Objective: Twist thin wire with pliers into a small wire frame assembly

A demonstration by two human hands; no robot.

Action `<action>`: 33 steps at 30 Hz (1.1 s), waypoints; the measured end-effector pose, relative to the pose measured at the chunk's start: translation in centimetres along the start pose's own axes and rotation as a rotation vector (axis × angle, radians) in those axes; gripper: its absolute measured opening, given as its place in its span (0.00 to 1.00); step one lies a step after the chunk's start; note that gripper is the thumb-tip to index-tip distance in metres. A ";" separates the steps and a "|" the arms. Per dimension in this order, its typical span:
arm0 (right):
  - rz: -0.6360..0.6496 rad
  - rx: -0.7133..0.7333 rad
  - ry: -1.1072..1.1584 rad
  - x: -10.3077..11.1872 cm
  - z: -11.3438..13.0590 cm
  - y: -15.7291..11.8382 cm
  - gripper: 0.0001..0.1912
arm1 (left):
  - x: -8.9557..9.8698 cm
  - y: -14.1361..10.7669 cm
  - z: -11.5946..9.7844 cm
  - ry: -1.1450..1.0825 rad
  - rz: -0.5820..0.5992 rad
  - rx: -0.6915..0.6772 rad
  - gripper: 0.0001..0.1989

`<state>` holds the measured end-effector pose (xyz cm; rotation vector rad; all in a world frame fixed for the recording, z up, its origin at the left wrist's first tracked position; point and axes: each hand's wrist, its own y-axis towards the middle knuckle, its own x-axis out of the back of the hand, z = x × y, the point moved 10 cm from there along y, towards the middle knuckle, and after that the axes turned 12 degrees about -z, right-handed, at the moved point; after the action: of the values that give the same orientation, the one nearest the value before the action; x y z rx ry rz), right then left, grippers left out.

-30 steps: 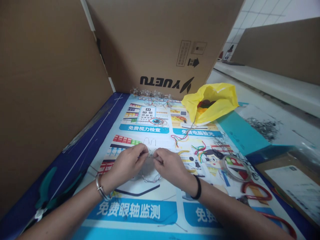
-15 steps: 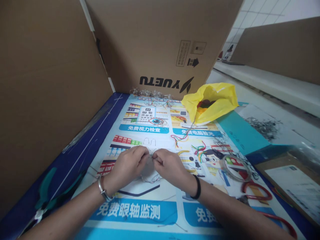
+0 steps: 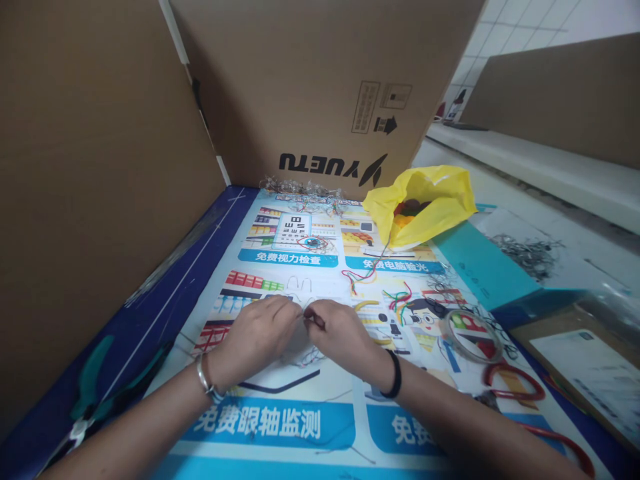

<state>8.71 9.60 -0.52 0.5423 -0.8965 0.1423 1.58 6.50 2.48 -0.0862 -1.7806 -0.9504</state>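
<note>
My left hand (image 3: 263, 333) and my right hand (image 3: 340, 333) meet above the middle of the printed poster (image 3: 280, 390). Both are closed, fingertips pinched close together. What lies between the fingertips is too small and hidden to name. Thin wire or thread (image 3: 305, 358) shows on the poster just below the hands. Bent wire pieces (image 3: 299, 283) lie just beyond them. Red, green and yellow cords (image 3: 400, 303) are to the right of my right hand.
Green-handled pliers (image 3: 93, 387) lie at left, red-handled scissors (image 3: 515, 383) and a tape roll (image 3: 471, 337) at right. A yellow bag (image 3: 425, 207) stands farther back. Cardboard panels (image 3: 300, 80) rise behind and left. A wire pile (image 3: 527, 257) sits beyond a blue flap (image 3: 490, 267).
My left hand has turned slightly, its knuckles rolling over toward the right hand. The right hand's fingers have shifted a little, and both hands remain close together.
</note>
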 end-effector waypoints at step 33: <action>0.016 -0.019 0.020 -0.3 -0.2 -0.2 0.06 | -0.6 -0.1 0.2 0.012 0.055 -0.034 0.09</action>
<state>8.73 9.58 -0.87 0.5153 -0.8824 0.1531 1.60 6.77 1.90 -0.1501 -1.7422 -0.9401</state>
